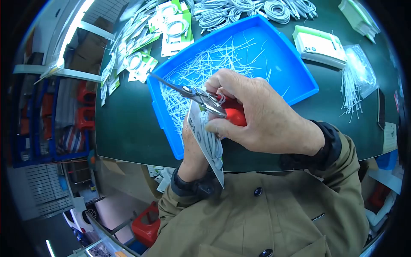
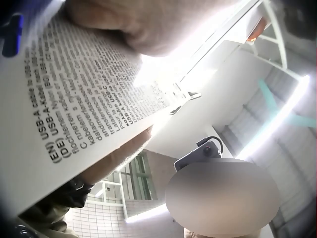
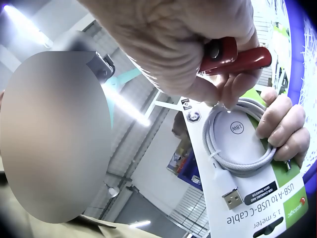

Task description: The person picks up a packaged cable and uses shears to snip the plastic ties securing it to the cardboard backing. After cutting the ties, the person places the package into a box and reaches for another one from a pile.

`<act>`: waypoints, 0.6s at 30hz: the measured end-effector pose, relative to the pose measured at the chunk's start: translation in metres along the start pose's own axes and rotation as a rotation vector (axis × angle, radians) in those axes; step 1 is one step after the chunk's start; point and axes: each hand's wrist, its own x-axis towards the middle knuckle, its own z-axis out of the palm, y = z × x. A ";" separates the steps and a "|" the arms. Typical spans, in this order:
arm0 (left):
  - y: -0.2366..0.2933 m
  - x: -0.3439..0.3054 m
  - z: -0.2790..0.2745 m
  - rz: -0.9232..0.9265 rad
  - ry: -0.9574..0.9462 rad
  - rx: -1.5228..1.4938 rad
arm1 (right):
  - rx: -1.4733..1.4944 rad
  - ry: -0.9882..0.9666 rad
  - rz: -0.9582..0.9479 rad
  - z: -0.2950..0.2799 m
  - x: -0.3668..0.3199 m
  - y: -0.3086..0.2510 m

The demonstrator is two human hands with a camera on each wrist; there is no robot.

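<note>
My left hand point(image 1: 193, 143) grips a packaging card point(image 2: 94, 109) with a coiled light-grey USB cable point(image 1: 210, 143) on its front; it is upright and tilted in the head view. In the right wrist view, my left fingers point(image 3: 287, 126) curl over the card's edge onto the coil. A white tie point(image 3: 214, 154) circles one side of the coil, above the USB plug point(image 3: 232, 198). My right hand point(image 1: 267, 118) holds red-handled snips point(image 1: 234, 116), their metal blades pointing left. The right thumb and fingertips are right at the coil's upper edge.
Below the hands sits a blue tray point(image 1: 295, 81) with many white tie offcuts. Carded cables point(image 1: 175, 30) pile at the left, loose grey coils point(image 1: 278, 10) at the back. A card stack point(image 1: 319, 47) and a bundle of white ties point(image 1: 352, 94) lie at the right.
</note>
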 end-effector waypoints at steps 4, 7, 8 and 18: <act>0.019 0.006 0.010 -0.267 0.031 -0.491 | 0.022 -0.002 -0.008 -0.002 0.001 0.005; 0.018 0.008 0.008 -0.335 0.028 -0.466 | 0.162 -0.078 0.086 -0.007 0.005 0.008; 0.006 0.005 0.006 -0.330 0.030 -0.514 | 0.279 -0.128 0.159 -0.008 0.008 0.007; -0.045 0.010 -0.007 -0.437 -0.084 -1.046 | 0.915 -0.143 0.382 -0.026 0.003 -0.015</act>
